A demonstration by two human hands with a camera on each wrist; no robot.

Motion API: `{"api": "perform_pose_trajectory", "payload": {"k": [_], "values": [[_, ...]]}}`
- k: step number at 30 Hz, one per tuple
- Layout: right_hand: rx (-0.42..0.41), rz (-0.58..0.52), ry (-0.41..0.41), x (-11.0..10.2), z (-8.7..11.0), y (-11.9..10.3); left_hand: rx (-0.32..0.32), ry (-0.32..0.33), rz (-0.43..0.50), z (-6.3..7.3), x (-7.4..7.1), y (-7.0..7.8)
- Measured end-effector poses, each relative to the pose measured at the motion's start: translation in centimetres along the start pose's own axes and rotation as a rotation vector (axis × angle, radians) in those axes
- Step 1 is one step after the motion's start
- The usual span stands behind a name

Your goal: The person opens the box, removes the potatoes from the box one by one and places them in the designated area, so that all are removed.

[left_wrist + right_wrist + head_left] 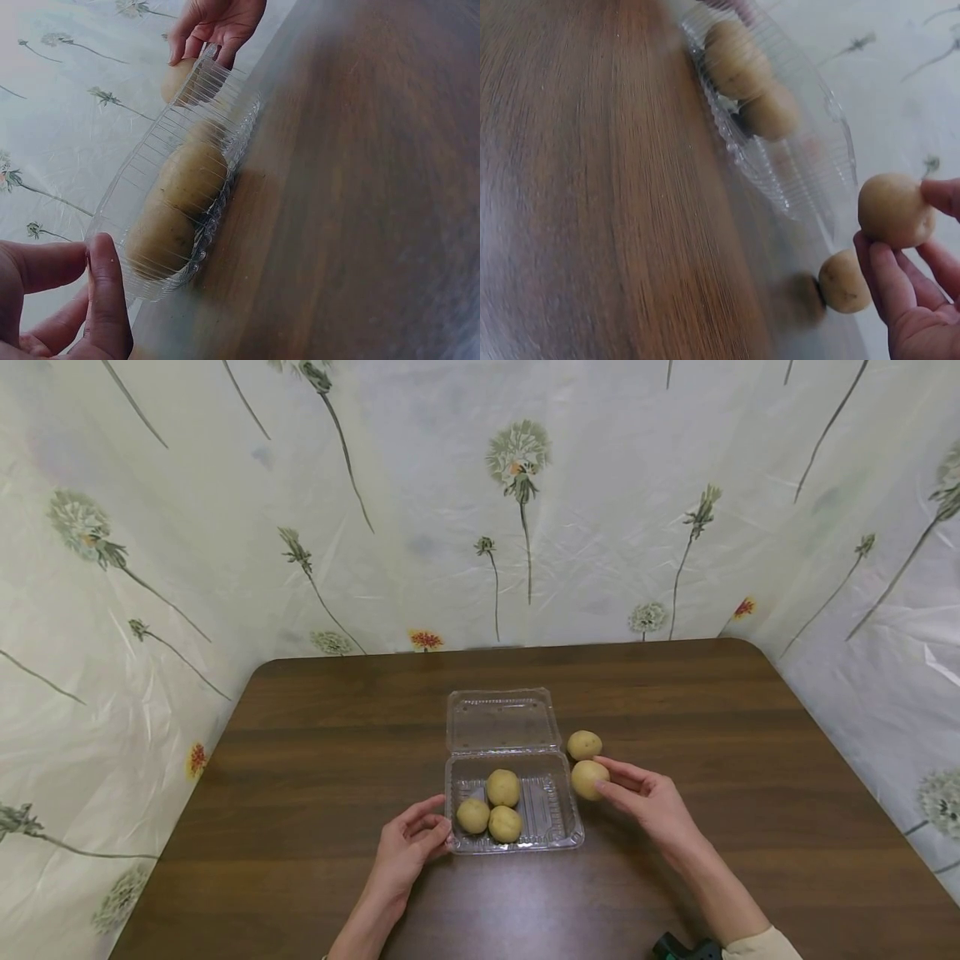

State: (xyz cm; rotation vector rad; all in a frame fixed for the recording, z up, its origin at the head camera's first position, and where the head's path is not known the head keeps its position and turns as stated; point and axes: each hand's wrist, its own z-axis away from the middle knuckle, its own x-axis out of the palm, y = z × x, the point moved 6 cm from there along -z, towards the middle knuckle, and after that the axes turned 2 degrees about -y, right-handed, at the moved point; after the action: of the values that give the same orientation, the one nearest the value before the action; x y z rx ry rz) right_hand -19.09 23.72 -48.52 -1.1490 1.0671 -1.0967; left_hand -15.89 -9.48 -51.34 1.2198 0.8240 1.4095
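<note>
A clear plastic clamshell container [551,810] lies on the table with its lid folded back. Three potatoes [503,787] are grouped in its left half. My left hand [405,847] pinches the container's left rim between thumb and fingers, seen close up in the left wrist view. With thumb and fingertips, my right hand [651,802] grips another potato [895,211], raised beside the container's right wall. One more potato [584,745] rests on the table just behind the held one, right of the lid hinge.
The brown wooden table [337,735] reaches back to a pale curtain [420,527] printed with dandelions. A small black object [686,947] shows at the front edge, beside the right sleeve [761,945].
</note>
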Motion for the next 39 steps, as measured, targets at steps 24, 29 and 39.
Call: {"api": "perform_pose_trajectory", "payload": {"k": [24, 29, 39], "values": [[0.077, -0.009, 0.042, -1.1, -0.5, 1.7, 0.010, 0.006, 0.007, 0.0, -0.1, -0.1], [0.095, 0.001, 0.051, -1.7, -0.6, 2.1, 0.011, 0.001, 0.016, 0.0, 0.0, -0.1], [0.116, 0.014, 0.062, -2.4, -0.9, 2.9, 0.008, -0.003, 0.021, 0.0, 0.0, 0.0]]}}
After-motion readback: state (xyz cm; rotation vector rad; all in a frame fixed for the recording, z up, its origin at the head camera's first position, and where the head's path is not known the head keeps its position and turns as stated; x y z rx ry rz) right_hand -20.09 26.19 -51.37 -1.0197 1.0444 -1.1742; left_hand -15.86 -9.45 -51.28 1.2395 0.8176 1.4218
